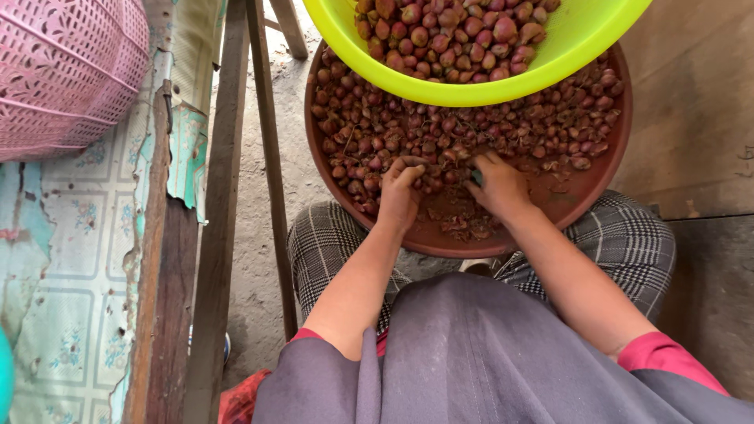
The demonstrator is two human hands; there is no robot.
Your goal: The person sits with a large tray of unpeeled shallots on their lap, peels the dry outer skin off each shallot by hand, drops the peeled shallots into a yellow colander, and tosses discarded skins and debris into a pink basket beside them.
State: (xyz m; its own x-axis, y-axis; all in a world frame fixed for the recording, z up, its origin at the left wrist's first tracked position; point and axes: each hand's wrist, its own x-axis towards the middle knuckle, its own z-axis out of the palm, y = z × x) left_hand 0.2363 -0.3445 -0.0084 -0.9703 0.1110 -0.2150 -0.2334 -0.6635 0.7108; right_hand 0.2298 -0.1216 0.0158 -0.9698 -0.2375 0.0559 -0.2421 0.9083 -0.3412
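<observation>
Sorting shallots in brown basin, centre frame, on lap | left hand curled, pinching one shallot; right hand fingers pressed together around a small dark object, unclear | green bowl of peeled bulbs, top | step: likely mid-peeling; needs firm pinch

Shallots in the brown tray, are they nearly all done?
Not nearly. The green bowl already holds many shallots. Both hands, left and right, are in the brown tray, where a big pile remains beside loose skins.
</observation>
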